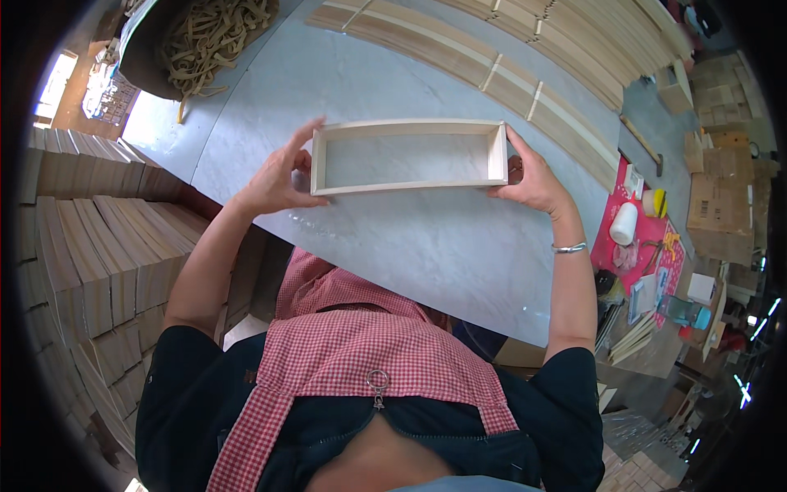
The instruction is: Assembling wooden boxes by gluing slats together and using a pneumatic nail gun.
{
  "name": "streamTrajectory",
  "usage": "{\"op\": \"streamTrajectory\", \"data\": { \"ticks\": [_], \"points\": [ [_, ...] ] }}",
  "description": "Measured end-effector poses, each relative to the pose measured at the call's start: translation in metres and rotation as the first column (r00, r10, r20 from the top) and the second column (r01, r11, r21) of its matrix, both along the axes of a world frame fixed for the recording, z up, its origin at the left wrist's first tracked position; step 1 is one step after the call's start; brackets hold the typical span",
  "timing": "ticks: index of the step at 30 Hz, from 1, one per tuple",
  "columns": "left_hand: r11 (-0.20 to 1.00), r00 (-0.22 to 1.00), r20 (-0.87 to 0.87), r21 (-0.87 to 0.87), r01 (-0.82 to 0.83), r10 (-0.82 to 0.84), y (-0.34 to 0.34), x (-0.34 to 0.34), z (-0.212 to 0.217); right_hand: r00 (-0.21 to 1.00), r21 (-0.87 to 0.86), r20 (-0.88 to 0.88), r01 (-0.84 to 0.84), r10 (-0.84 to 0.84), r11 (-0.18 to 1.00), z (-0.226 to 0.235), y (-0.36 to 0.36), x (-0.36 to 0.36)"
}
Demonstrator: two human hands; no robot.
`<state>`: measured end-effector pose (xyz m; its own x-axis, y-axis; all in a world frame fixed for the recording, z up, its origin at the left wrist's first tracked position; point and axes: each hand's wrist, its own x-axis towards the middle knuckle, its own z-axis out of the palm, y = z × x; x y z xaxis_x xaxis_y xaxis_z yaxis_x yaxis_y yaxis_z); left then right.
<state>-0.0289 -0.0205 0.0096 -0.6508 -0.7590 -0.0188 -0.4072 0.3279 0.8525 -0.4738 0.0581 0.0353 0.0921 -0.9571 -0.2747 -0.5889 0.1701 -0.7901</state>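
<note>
A long rectangular frame of pale wood [410, 188] lies or is held just over the grey marbled tabletop [369, 234]; I cannot tell whether it touches. The tabletop shows through its middle. My left hand [283, 179] grips the left end, thumb at the near corner and index finger at the far one. Closed on the right end is my right hand [537, 179], its thumb at the near corner and fingers along the outer side. A silver bracelet [569, 248] circles the right wrist.
Long thin wooden strips [426, 45] lie in bundles across the table's far side. A dark container of tan bands [217, 41] stands far left. Stacked wooden boards [90, 254] rise left of me. At right are a hammer [643, 141], a white bottle [624, 224] and cardboard boxes [721, 201].
</note>
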Motion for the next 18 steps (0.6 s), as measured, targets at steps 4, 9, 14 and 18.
{"op": "streamTrajectory", "data": {
  "ticks": [4,9,14,18],
  "points": [
    [0.997,0.998,0.059,-0.076,-0.028,0.033,-0.008,0.006,-0.008,0.996,-0.037,0.081,0.037,-0.034,0.999,-0.009,0.021,0.005],
    [0.996,0.995,0.072,-0.046,0.079,-0.076,-0.017,0.004,0.009,0.981,0.011,0.143,0.134,-0.134,0.991,0.004,0.053,0.03],
    [0.987,0.987,0.022,-0.015,0.157,-0.157,0.006,-0.006,0.019,0.991,-0.133,-0.038,0.125,-0.132,0.983,-0.005,0.118,0.011],
    [0.959,0.96,-0.035,0.042,0.281,-0.279,0.017,-0.034,0.009,0.975,-0.146,0.021,0.224,-0.223,0.964,0.009,0.176,0.009]
  ]
}}
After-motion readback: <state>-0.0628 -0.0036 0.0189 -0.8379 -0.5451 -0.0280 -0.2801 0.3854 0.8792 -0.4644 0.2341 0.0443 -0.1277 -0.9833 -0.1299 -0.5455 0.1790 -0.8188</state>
